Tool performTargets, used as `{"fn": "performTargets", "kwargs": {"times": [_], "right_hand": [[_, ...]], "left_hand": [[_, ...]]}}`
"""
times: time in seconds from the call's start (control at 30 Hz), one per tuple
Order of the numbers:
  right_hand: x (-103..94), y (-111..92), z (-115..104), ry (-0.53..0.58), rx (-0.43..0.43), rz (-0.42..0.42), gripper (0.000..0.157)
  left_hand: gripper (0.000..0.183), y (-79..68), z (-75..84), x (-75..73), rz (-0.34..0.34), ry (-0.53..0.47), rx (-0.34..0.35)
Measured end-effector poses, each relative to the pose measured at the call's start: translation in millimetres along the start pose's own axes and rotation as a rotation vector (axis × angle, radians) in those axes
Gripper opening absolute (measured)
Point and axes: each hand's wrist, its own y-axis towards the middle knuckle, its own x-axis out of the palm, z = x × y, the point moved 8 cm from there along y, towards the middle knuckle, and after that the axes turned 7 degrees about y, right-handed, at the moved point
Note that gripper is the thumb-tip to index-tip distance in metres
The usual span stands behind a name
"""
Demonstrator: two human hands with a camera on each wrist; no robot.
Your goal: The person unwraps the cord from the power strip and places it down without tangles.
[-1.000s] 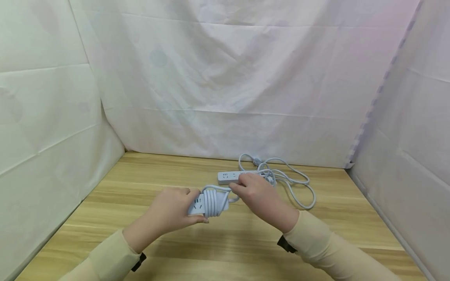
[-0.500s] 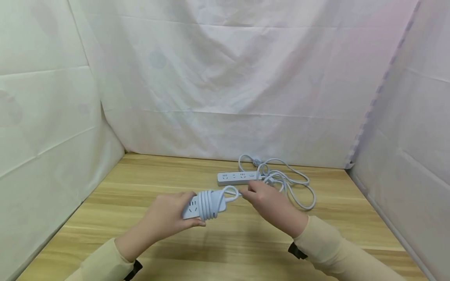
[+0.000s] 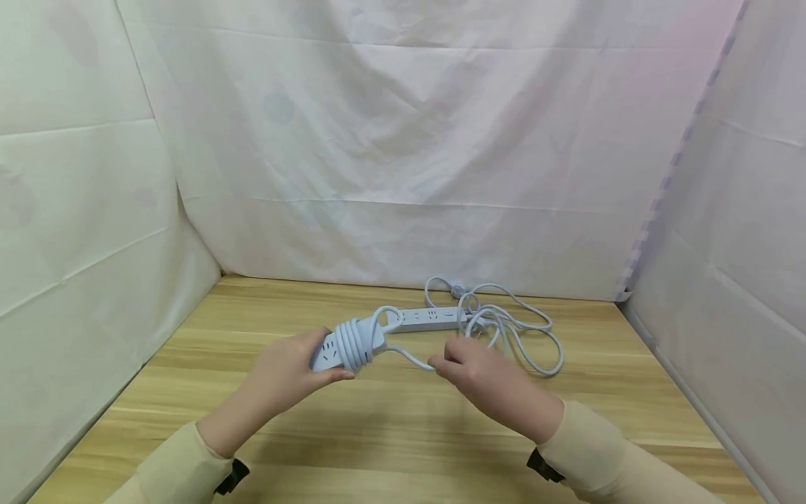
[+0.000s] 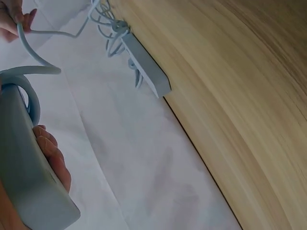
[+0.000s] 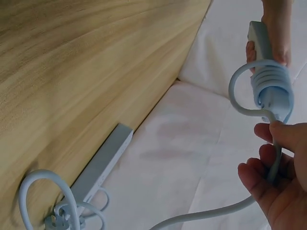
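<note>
My left hand (image 3: pixel 283 367) grips one end of a white power strip (image 3: pixel 326 354) raised above the table. Several turns of pale cord (image 3: pixel 354 343) wrap its other end, where a loose loop stands out. To the right, my right hand (image 3: pixel 488 378) pinches the cord between thumb and forefinger. In the right wrist view, the cord (image 5: pixel 206 214) passes through these fingers and trails off below. The left wrist view shows the strip's plain side (image 4: pixel 29 167), with fingertips (image 4: pixel 53 153) along its edge.
A second white power strip (image 3: pixel 434 319) lies at the back of the wooden table (image 3: pixel 378 448). Loose cord loops (image 3: pixel 535 327) and a plug (image 3: pixel 457 290) lie around its right end. White cloth (image 3: pixel 403 140) hangs behind and at both sides.
My left hand and its power strip have moved left and slightly up. My right hand has moved right and down with the cord, widening the gap between the hands.
</note>
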Motion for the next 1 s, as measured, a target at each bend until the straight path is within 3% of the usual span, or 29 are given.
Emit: {"fn": "performTargets", "kwargs": {"times": [0.5,0.7,1.0], "right_hand": [[-17.3,-10,-23,-0.011,-0.06,0.036,0.04],[-25.2,-16,-19,-0.01,-0.068,0.082,0.038],[-43.1,-25,-5,-0.074,-0.011,0.128,0.041]], "left_hand": [[0.06,3.0,-24.0,12.0,-0.061,0.044,-0.065],[0.057,-1.2,-29.3,15.9,-0.054,0.06,-0.054],[0.055,-5.9,-30.8,19.0,-0.025,0.093,-0.029]]}}
